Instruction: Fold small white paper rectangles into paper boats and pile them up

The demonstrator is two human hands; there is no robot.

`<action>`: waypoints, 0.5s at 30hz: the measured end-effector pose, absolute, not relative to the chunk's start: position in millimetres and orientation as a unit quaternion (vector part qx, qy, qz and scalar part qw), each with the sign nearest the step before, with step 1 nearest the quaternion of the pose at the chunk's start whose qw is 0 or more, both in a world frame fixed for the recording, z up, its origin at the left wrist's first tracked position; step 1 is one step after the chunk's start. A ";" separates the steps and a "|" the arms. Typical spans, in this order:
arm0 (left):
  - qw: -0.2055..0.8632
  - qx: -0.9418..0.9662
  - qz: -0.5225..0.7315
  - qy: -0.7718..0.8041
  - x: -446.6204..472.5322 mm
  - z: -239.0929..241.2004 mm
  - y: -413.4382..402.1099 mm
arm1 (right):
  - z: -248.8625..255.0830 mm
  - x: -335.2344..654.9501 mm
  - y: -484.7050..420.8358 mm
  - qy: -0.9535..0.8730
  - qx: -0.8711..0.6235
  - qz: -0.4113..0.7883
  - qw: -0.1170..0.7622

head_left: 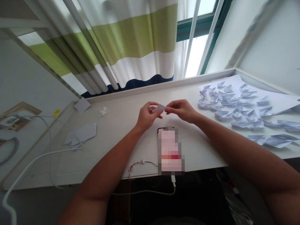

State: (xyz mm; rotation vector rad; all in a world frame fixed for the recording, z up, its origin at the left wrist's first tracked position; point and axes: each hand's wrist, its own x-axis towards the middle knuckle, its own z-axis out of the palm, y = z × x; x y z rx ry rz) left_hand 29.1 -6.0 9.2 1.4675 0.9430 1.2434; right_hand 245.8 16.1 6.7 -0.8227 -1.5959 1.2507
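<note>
A small folded piece of white paper is held between both hands above the middle of the white desk. My left hand pinches its left end with thumb and fingers. My right hand pinches its right end, fingers curled. Just below the hands a phone lies on the desk near the front edge, its screen blurred.
Several folded paper boats lie spread over the desk's right side, with flat white sheets behind them. Folded paper pieces and a crumpled scrap lie at left. White cables run across the left; a striped curtain hangs behind.
</note>
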 end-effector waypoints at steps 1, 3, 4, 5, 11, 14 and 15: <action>0.462 0.595 0.529 0.390 29.0 8.6 -5.0 | 7.0 246.2 17.0 -0.641 -0.336 0.502 0.474; 0.424 0.593 0.560 0.393 28.3 7.7 -3.1 | 7.5 247.3 18.8 -0.623 -0.336 0.498 0.501; 0.407 0.599 0.567 0.393 27.8 7.5 -2.3 | 7.7 247.8 19.5 -0.617 -0.334 0.499 0.509; 0.393 0.607 0.570 0.391 27.4 7.2 -1.7 | 8.0 248.2 20.1 -0.611 -0.332 0.501 0.515; 0.372 0.607 0.579 0.398 27.1 4.1 0.6 | 9.2 247.0 19.4 -0.601 -0.336 0.513 0.513; 0.374 0.598 0.578 0.409 26.9 3.1 1.1 | 8.2 246.3 19.3 -0.595 -0.342 0.517 0.512; 0.373 0.599 0.576 0.413 26.7 3.3 1.1 | 7.7 246.3 19.4 -0.594 -0.343 0.516 0.512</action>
